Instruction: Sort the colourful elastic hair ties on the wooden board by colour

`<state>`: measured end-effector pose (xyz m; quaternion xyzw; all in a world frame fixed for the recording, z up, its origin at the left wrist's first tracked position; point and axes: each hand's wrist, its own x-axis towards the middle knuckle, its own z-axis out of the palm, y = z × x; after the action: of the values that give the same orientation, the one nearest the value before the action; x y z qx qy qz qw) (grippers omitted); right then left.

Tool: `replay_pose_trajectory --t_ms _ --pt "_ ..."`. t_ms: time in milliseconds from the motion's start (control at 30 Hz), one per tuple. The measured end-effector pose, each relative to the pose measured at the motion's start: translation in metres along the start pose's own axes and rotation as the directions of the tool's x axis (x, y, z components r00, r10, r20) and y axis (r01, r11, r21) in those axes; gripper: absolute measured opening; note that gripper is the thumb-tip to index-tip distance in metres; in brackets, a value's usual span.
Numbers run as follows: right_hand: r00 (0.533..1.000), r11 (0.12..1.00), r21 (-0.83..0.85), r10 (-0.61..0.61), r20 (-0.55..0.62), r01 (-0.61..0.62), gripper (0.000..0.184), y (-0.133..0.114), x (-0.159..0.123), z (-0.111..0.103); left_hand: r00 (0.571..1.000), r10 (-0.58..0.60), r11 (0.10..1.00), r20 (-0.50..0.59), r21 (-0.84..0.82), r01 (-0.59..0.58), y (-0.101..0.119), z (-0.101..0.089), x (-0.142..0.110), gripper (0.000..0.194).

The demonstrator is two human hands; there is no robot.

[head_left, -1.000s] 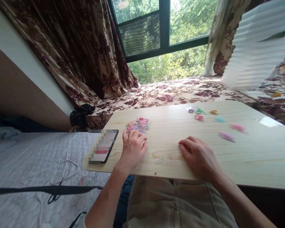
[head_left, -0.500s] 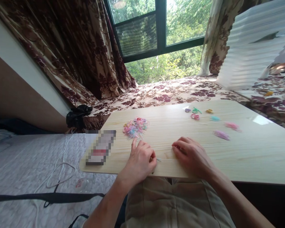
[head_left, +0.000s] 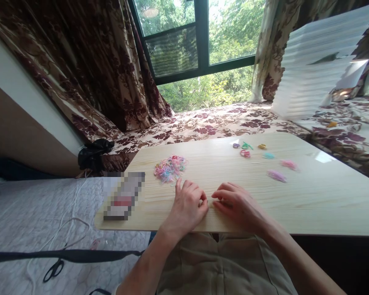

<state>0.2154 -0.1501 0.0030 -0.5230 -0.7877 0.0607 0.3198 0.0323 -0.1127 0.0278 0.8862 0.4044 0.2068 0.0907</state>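
My left hand rests near the table's front edge, thumb and forefinger pinched together. Whatever sits in that pinch is too small to make out. Just to its right, my right hand has its fingers drawn together, tips a short gap from the left ones; anything between them is hidden. Beyond my left hand lies a tangled pile of thin multicoloured strands or bands. Farther right are small single-colour bunches: a lilac bunch, a pink bunch, a light blue bunch and red loops.
The pale wooden table also carries purple loops, green loops, yellow loops and a blurred-out flat object at left. Black-handled scissors and a white cable lie on the quilted bed.
My right hand has moved left and my left hand slightly right, so their fingertips are now close. The pale strand seen by my left fingers no longer shows clearly. The view has shifted a little.
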Motion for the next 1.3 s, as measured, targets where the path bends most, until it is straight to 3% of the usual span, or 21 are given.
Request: replay_pose_trajectory --t_ms 300,467,567,633,733,933,1300 --pt "0.996 0.996 -0.075 0.033 -0.085 -0.039 0.020 -0.005 -0.001 -0.001 0.996 0.002 0.999 -0.084 -0.039 -0.005 -0.005 0.010 0.001 0.012" --pt "0.971 0.967 -0.163 0.167 -0.169 -0.195 0.024 0.017 -0.007 -0.037 0.985 -0.023 1.000 -0.173 -0.006 0.022 -0.016 0.010 -0.003 0.016" --pt "0.904 0.893 -0.222 0.329 -0.274 -0.392 0.028 0.051 -0.007 -0.071 0.978 -0.064 0.998 -0.198 -0.001 0.065 -0.022 0.008 -0.005 0.015" --pt "0.812 0.767 -0.286 0.490 -0.318 -0.575 0.029 0.078 -0.004 -0.090 0.973 -0.091 0.996 -0.213 0.001 0.094 -0.025 0.008 -0.005 0.015" --pt "0.744 0.659 -0.347 0.566 -0.356 -0.667 0.031 0.113 0.003 -0.108 0.967 -0.109 0.994 -0.230 0.003 0.113 -0.029 0.009 -0.006 0.017" --pt "0.708 0.548 -0.462 0.628 -0.323 -0.697 0.029 0.146 0.018 -0.116 0.962 -0.125 0.991 -0.242 0.006 0.130 -0.035 0.007 -0.008 0.017" --pt "0.726 0.524 -0.542 0.632 -0.269 -0.657 0.028 0.148 0.023 -0.120 0.950 -0.155 0.983 -0.270 0.050 0.175 -0.050 0.002 -0.010 0.017"
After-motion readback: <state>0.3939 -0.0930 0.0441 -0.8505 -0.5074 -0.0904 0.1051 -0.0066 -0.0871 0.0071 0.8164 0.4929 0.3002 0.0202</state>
